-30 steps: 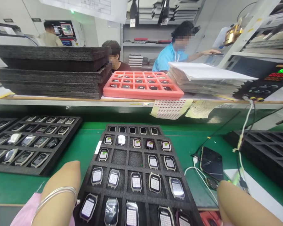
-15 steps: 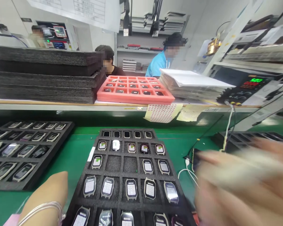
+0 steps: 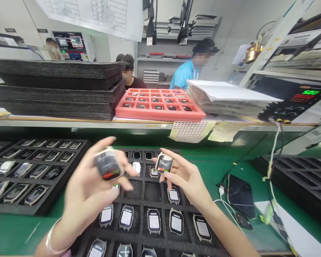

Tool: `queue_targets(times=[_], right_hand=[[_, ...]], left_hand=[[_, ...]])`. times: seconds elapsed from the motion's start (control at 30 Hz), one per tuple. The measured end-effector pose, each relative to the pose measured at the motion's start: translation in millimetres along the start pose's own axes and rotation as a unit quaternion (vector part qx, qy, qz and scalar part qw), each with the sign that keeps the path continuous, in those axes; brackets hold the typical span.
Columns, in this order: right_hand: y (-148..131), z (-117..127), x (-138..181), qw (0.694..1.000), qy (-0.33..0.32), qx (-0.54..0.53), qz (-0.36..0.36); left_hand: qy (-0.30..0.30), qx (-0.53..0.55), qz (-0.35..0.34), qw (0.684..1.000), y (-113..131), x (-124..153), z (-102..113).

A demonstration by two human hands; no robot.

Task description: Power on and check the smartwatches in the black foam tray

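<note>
My left hand point(image 3: 88, 189) is raised over the black foam tray point(image 3: 149, 196) and its fingers are closed on a smartwatch body point(image 3: 107, 166) with a dark screen and a red strip. My right hand point(image 3: 183, 176) is lifted beside it, pinching a second smartwatch body point(image 3: 164, 164) with a lit screen between thumb and fingers. Both hands hover above the tray's upper rows, where two pockets in the middle are bare. Several watch bodies with lit screens lie in the lower rows point(image 3: 153, 219).
A second black tray of watches point(image 3: 29, 167) lies at the left. A phone point(image 3: 240, 195) with white cables lies at the right on the green mat. On the shelf stand stacked black foam trays point(image 3: 56, 89), a pink tray point(image 3: 160, 103) and a paper stack point(image 3: 227, 96). People work behind.
Both hands came up from the lower edge of the view to the middle, each now holding a watch body. The right hand was a blur half a second ago.
</note>
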State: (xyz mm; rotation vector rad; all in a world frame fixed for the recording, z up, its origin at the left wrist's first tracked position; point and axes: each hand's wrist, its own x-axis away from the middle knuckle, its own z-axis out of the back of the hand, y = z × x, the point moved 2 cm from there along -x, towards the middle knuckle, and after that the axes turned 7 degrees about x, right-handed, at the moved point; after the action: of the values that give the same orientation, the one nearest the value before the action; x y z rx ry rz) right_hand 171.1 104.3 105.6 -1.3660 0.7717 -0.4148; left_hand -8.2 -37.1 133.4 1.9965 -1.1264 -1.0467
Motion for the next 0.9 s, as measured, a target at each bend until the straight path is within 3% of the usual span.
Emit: queue_targets(times=[0.13,0.27,0.6,0.9], right_hand=[[1,1,1,1.0,0.018,0.0,-0.003],[3,4,1,0.999,0.035,0.013,-0.001],[5,9,-3,0.992,0.096,0.084,-0.003],[-1,4,3,1.0,-0.009,0.016,0.0]], left_hand=[[-0.039,0.035,0.129,0.99,-41,-33,0],[-0.066,0.016,0.154,0.986,-67,-39,1],[-0.136,0.093,0.159,0.974,-75,-30,2],[-0.067,0.067,0.14,0.986,-71,-36,6]])
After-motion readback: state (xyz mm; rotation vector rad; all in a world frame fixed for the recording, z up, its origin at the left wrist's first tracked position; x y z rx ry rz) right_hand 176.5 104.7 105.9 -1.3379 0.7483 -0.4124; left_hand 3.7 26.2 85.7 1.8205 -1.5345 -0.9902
